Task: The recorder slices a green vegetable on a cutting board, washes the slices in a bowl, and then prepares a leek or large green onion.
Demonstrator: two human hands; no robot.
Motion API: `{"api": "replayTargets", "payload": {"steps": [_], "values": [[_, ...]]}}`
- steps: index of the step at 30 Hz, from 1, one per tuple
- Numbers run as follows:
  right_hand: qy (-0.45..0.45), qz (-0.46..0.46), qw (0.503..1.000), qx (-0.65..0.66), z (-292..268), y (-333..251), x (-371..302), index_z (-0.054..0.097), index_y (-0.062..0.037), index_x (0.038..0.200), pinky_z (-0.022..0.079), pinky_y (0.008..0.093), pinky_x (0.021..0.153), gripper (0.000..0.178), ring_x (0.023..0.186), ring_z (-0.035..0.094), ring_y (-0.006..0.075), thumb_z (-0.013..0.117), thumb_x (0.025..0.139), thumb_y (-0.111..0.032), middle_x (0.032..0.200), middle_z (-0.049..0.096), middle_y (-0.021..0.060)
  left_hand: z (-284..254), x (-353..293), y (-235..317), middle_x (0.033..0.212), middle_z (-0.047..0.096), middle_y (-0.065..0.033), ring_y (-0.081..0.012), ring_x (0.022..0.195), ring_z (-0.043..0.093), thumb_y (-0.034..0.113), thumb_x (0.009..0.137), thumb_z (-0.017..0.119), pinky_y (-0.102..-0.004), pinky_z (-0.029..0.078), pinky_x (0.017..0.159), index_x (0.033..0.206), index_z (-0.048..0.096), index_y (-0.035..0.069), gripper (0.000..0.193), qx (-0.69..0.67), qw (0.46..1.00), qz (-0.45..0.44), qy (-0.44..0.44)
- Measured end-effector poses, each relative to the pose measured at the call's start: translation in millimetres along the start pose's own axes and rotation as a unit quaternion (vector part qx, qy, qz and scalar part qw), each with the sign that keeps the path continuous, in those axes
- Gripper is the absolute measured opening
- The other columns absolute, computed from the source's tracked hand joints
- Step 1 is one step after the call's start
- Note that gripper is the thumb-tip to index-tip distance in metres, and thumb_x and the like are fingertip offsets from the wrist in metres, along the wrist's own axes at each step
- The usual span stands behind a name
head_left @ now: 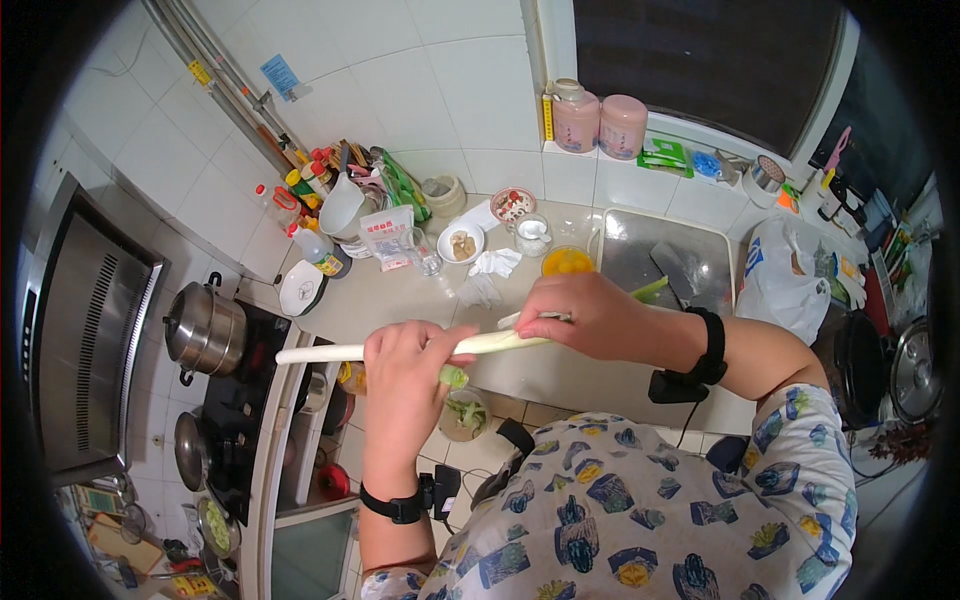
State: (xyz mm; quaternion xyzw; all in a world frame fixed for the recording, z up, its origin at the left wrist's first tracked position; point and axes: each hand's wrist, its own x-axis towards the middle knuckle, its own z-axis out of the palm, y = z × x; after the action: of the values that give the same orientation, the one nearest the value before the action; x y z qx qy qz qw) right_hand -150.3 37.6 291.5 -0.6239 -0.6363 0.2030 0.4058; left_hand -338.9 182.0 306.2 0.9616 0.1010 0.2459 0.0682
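Note:
A long scallion (318, 354), white at its left end and pale green toward the right, is held crosswise above the counter's front edge. My left hand (405, 365) wraps round its middle. A short green piece (454, 377) sticks out below that hand's fingers. My right hand (585, 315) pinches at the scallion's right part, where a thin strip of outer layer (508, 321) stands away from the stalk. Another green tip (650, 288) shows beyond the right hand. Beneath the hands, a bin (465, 432) on the floor holds pale green scraps.
Behind the hands stand a bowl of yellow egg (568, 261), a white dish with beige pieces (450, 244) and a glass (426, 262). A dark-bladed knife (672, 270) lies at the sink (722, 250). A steel pot (207, 328) sits on the stove at left; a plastic bag (778, 275) is at right.

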Motion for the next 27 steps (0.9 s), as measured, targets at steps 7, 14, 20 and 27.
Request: {"api": "replayTargets", "payload": {"steps": [7,14,20,27], "values": [[0.077,-0.105,0.986,-0.1,24,7,1,0.056,-0.0027,0.088,0.043,0.0323,0.071,0.012,0.08,0.055,0.025,0.058,0.085,-0.014,0.084,0.056,0.0101,13,1,10,0.082,0.056,-0.0016,-0.022,0.083,0.053,0.008,0.065,0.068,-0.0357,0.036,0.078,0.097,0.065,0.012,0.032,-0.054,0.998,-0.012,-0.041],[0.03,0.096,0.992,0.077,22,8,1,0.055,-0.0034,0.091,0.043,0.0345,0.073,0.017,0.084,0.055,0.024,0.06,0.084,-0.018,0.09,0.056,0.0104,18,-1,17,0.087,0.056,-0.0022,-0.0218,0.087,0.052,-0.002,0.061,0.063,-0.0351,0.035,0.079,0.101,0.065,0.01,0.042,-0.033,0.999,0.01,-0.001],[0.03,-0.033,0.999,0.019,23,-4,8,0.055,-0.0041,0.093,0.043,0.0345,0.075,0.018,0.088,0.052,0.0271,0.062,0.082,-0.017,0.097,0.052,0.0106,13,1,17,0.091,0.057,-0.0048,-0.0226,0.089,0.052,0.009,0.067,0.07,-0.0365,0.035,0.081,0.106,0.063,0.01,0.04,0.001,1.0,-0.02,0.0],[0.069,-0.051,0.996,0.013,23,-1,6,0.054,-0.003,0.091,0.043,0.0309,0.068,0.018,0.077,0.054,0.0221,0.061,0.084,-0.017,0.083,0.054,0.0097,-1,-6,5,0.079,0.058,0.0008,-0.0191,0.08,0.055,0.012,0.07,0.066,-0.0377,0.035,0.082,0.097,0.065,0.017,0.028,0.064,0.998,-0.018,-0.004]]}}
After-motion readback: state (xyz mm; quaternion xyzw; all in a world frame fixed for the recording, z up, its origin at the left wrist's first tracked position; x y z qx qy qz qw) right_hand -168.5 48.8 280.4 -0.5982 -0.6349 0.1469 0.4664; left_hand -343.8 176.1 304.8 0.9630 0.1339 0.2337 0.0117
